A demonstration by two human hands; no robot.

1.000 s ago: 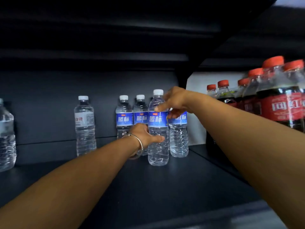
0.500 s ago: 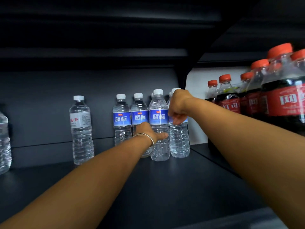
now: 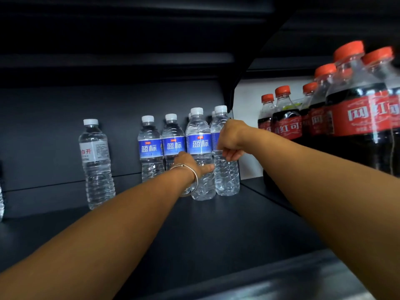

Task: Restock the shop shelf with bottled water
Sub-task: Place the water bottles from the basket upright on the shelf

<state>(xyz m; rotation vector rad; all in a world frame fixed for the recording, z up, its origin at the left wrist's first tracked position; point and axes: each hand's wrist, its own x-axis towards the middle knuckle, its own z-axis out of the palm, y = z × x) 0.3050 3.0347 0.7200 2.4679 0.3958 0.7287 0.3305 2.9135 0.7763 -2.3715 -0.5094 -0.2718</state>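
Observation:
Several blue-labelled water bottles stand in a cluster at the back right of the dark shelf (image 3: 216,234). My left hand (image 3: 190,164), a bangle on its wrist, grips the lower part of the front blue-label bottle (image 3: 199,146). My right hand (image 3: 230,141) is curled round the middle of the rightmost water bottle (image 3: 226,178), covering its label. Two more blue-label bottles (image 3: 151,148) stand just to the left. A white-labelled water bottle (image 3: 95,161) stands alone further left.
Red-capped cola bottles (image 3: 359,118) fill the neighbouring bay on the right, close beside my right forearm. Another clear bottle (image 3: 1,198) shows at the far left edge. The upper shelf (image 3: 129,61) hangs low overhead. A white side wall (image 3: 246,118) stands behind the rightmost water bottle.
My right hand has slid down from the bottle tops to the middle of the rightmost bottle. The left hand stays on the front bottle, which now stands in line beside it.

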